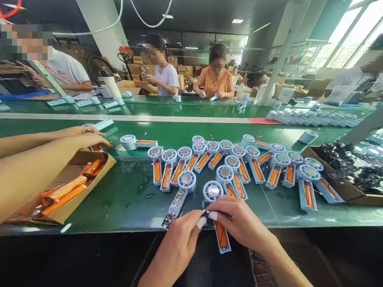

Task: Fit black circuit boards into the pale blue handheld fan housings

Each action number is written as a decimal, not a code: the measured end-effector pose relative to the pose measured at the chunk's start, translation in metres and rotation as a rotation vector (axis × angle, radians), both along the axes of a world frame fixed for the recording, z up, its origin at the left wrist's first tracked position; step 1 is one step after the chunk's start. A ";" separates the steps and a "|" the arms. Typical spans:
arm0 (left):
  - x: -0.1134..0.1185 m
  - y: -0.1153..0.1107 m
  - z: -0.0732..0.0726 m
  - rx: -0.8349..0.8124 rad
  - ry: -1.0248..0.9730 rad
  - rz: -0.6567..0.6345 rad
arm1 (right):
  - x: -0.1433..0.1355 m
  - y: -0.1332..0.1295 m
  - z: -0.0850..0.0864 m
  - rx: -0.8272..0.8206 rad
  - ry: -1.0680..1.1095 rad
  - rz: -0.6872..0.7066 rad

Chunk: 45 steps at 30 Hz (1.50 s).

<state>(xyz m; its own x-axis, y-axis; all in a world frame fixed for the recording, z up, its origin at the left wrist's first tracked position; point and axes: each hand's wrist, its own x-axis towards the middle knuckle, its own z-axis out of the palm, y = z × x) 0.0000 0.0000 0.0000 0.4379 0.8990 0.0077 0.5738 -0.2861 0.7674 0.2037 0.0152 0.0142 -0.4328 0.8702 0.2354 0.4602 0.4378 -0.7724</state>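
At the bench's front edge, my left hand and my right hand meet with fingertips pinched on a small dark connector-like part; its exact kind is too small to make out. White covers wrap some fingertips. Just beyond lies a light-blue unit like a handheld fan, its round head flat on the bench. Its open handle, with an orange battery inside, juts over the edge under my right hand. Left of it lies a similar unit with a circuit board over its handle.
Several more light-blue units with orange batteries cover the bench. A carton of orange batteries stands left, with a co-worker's arms over it. A carton of black parts stands right. People sit across the green belt.
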 end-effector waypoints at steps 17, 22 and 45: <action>0.007 -0.018 -0.025 0.060 -0.057 0.350 | 0.019 -0.042 0.004 0.005 -0.242 -0.223; 0.009 -0.020 -0.022 0.006 -0.115 0.398 | 0.006 -0.032 0.000 0.018 -0.281 -0.211; 0.034 -0.023 0.012 -0.068 -0.316 0.283 | -0.019 -0.024 -0.002 -0.278 0.324 -0.334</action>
